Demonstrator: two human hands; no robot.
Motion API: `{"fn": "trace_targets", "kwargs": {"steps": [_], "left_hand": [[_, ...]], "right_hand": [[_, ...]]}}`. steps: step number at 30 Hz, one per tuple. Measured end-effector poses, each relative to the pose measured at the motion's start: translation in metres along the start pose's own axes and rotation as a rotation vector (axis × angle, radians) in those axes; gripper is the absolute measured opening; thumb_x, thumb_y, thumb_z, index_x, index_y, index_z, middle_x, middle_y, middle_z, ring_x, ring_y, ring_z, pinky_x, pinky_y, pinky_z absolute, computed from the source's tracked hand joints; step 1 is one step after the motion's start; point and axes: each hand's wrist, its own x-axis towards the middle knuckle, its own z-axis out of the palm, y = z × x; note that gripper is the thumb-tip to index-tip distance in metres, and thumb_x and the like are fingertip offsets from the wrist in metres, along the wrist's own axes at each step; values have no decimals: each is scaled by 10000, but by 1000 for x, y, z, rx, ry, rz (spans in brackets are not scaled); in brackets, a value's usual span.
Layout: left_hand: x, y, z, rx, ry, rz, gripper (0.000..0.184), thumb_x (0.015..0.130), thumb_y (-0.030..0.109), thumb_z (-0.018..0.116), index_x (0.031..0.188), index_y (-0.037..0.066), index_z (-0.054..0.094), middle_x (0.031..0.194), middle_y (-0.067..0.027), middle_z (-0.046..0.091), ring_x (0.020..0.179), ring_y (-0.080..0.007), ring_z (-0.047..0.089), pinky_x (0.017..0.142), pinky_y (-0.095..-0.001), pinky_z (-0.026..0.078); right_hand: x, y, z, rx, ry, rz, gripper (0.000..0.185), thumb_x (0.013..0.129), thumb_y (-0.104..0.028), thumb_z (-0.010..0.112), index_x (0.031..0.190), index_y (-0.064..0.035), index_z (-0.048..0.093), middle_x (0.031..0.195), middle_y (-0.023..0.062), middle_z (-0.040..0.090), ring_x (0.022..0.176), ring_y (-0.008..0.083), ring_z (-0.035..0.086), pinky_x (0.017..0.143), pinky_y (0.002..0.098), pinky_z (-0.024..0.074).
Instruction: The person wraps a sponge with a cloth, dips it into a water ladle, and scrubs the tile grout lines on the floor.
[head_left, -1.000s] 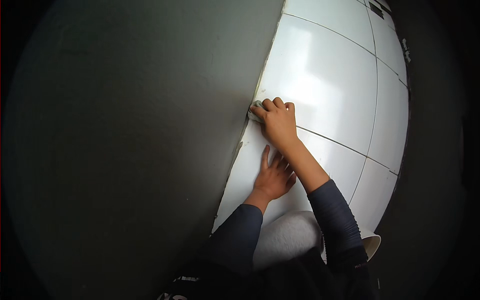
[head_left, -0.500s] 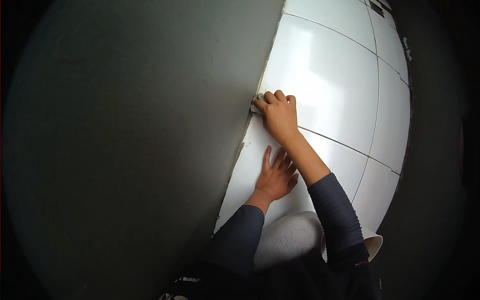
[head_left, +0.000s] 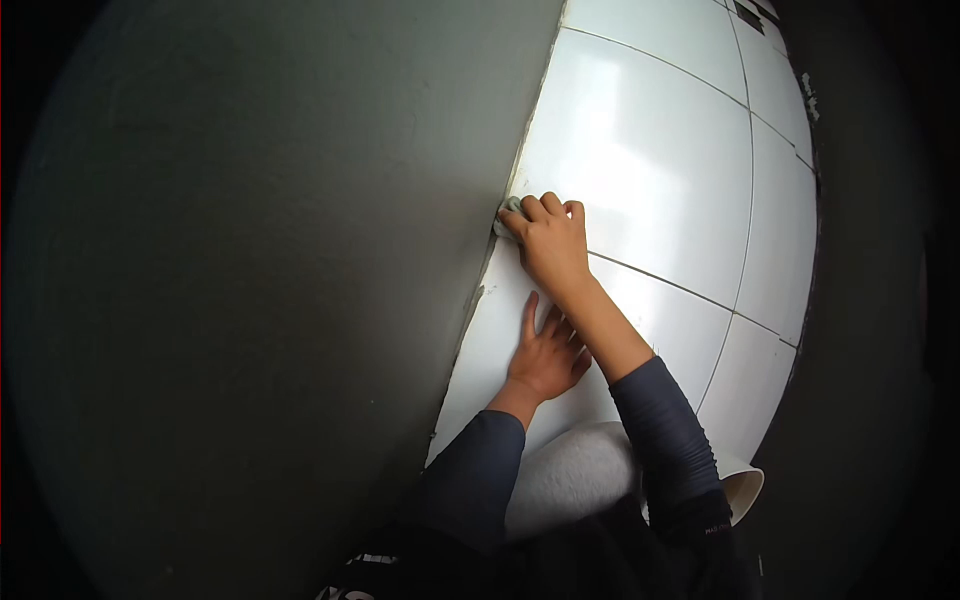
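My right hand (head_left: 555, 240) is closed on a small greyish-green cloth (head_left: 507, 222), pressed where the white tiles (head_left: 640, 150) meet the dark grey wall (head_left: 300, 250). Its fingers are bent over the cloth and cover part of it. Below it and partly behind my right forearm, my left hand (head_left: 545, 362) lies on a white tile with its fingers spread, holding nothing. The tile edge beside the wall looks rough, with small chips.
My knee in light grey cloth (head_left: 575, 475) is just below my left hand. The rim of a pale container (head_left: 745, 490) shows beside my right sleeve. A dark gap (head_left: 748, 18) breaks the tiles at the top right.
My right hand and the cloth moved slightly up along the tile edge, then came back down to about where they were. My left hand has stayed on the tile.
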Motion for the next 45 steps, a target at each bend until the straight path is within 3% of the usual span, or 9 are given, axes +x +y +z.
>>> {"fn": "trace_targets", "kwargs": {"steps": [9, 17, 20, 25, 31, 33, 35, 39, 45], "left_hand": [[-1, -2, 0, -71, 229, 45, 522, 920, 372, 459, 1390, 150, 414, 1508, -91, 286, 1450, -261, 126, 1123, -619, 78], [0, -1, -2, -16, 52, 12, 505, 924, 395, 440, 1367, 153, 435, 1433, -64, 388, 1401, -278, 215, 1129, -631, 38], [0, 0, -3, -8, -58, -9, 612, 901, 446, 492, 1432, 167, 369, 1480, -81, 310, 1435, -278, 123, 1124, -623, -33], [-1, -1, -2, -74, 219, 48, 515, 924, 365, 457, 1383, 135, 405, 1499, -93, 284, 1442, -276, 137, 1123, -626, 68], [-1, -1, -1, -9, 27, 12, 614, 899, 448, 497, 1437, 182, 367, 1470, -81, 325, 1428, -270, 149, 1126, -618, -35], [-1, 0, -2, -22, 21, -10, 505, 926, 403, 458, 1373, 169, 437, 1477, -36, 336, 1432, -267, 156, 1129, -626, 36], [1, -1, -2, -11, -5, -1, 616, 884, 445, 517, 1424, 178, 388, 1469, -76, 332, 1423, -270, 161, 1125, -618, -25], [0, 0, -3, -36, 109, 16, 564, 897, 394, 505, 1400, 162, 398, 1496, -80, 293, 1439, -265, 135, 1124, -620, 43], [-1, -1, -3, -65, 166, 34, 524, 912, 366, 480, 1381, 143, 411, 1515, -94, 268, 1448, -279, 118, 1120, -628, 82]], "right_hand": [[50, 31, 9, -84, 10, 138, 279, 751, -58, 629, 910, -267, 725, 809, -52, 607, 869, 156, 529, 747, 386, 358], [6, 0, 0, 12, 21, 25, 252, 725, -35, 623, 916, -181, 701, 826, -21, 594, 897, 167, 535, 779, 385, 348], [16, 8, -2, -8, 25, 14, 271, 724, -33, 624, 928, -194, 702, 824, -31, 595, 899, 163, 532, 782, 395, 344], [52, 30, 7, -113, -21, 137, 205, 747, -63, 619, 860, -208, 709, 814, -37, 600, 863, 157, 532, 773, 403, 341], [20, 3, 2, -38, 22, 47, 164, 761, -84, 612, 882, -153, 698, 826, -15, 595, 882, 158, 538, 796, 402, 346], [2, -7, -4, -65, -27, -10, 368, 727, -25, 608, 1036, -202, 703, 920, -27, 615, 910, 150, 539, 812, 383, 351], [3, 0, -3, -40, -4, 5, 360, 740, -33, 604, 1032, -218, 704, 897, -36, 616, 900, 146, 538, 804, 383, 347], [42, 26, 7, -85, 23, 96, 228, 739, -47, 615, 876, -202, 710, 788, -33, 600, 877, 152, 535, 767, 411, 339], [35, 20, 5, -62, 16, 17, 258, 737, -48, 608, 931, -181, 715, 836, -25, 600, 888, 148, 535, 796, 398, 345]]}}
